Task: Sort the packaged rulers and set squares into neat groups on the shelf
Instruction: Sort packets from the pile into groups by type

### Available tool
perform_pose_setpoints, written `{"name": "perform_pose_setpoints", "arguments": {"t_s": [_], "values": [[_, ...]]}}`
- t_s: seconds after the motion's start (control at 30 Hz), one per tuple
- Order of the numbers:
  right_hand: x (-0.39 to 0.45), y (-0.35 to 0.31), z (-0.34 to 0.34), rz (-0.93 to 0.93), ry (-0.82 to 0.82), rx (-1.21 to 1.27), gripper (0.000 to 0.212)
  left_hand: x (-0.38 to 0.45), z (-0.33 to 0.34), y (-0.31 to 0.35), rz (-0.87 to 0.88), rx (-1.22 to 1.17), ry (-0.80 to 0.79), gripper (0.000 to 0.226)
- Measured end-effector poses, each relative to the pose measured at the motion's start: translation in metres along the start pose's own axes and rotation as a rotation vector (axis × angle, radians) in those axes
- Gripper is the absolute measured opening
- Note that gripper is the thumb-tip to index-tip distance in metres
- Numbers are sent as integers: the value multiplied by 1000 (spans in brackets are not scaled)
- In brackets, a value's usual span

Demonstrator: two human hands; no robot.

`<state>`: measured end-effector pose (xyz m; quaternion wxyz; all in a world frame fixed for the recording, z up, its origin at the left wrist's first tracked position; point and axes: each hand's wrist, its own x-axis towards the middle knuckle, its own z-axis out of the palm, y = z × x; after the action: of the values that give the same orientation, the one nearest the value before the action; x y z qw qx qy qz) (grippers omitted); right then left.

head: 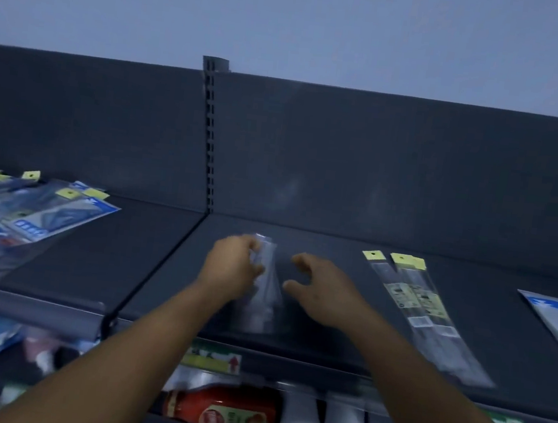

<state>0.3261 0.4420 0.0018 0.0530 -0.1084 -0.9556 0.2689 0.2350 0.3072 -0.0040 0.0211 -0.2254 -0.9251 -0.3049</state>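
Clear ruler pack [264, 289] is gripped by left hand [233, 268] at shelf [331, 285] centre. Right hand [317, 291] is held loosely curled, empty, just beside at 3 o'clock.

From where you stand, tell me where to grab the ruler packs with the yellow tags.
Take the ruler packs at the near end by the shelf edge, coming from the front. They lie flat and long, tags toward the back, so that end is probably closest.
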Motion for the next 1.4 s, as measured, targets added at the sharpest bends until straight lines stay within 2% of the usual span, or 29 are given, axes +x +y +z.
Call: {"name": "perform_pose_setpoints", "arguments": {"t_s": [0.1,0.2,0.27,0.3,0.4,0.47,0.67,0.83,1.0,1.23,1.4], "values": [[3,-20,18,17,-71,-56,52,-2,1,-21,126,227,-121,24],[6,-32,34,51,-111,-116,22,-6,-2,-33,198,246,-174,22],[9,-37,40,67,-87,-186,15,-7,-5,-39,230,253,-200,26],[9,-40,41,63,-75,-227,16,-7,-8,-42,245,271,-202,28],[11,-54,43,18,-7,-293,39,-10,-23,-53,270,343,-180,44],[14,-68,46,-39,29,-291,43,-12,-36,-62,268,397,-140,52],[43,-108,64,-205,-3,-320,42,-14,-77,-96,152,460,-39,49],[68,-147,82,-337,-75,-306,60,-20,-114,-132,22,511,-4,56],[89,-188,107,-435,-140,-284,63,-30,-144,-174,-147,486,45,52],[114,-242,146,-456,-216,-278,65,-27,-185,-235,-250,485,96,51],[134,-281,176,-356,-237,-253,65,-1,-214,-287,-246,490,42,55]]}}
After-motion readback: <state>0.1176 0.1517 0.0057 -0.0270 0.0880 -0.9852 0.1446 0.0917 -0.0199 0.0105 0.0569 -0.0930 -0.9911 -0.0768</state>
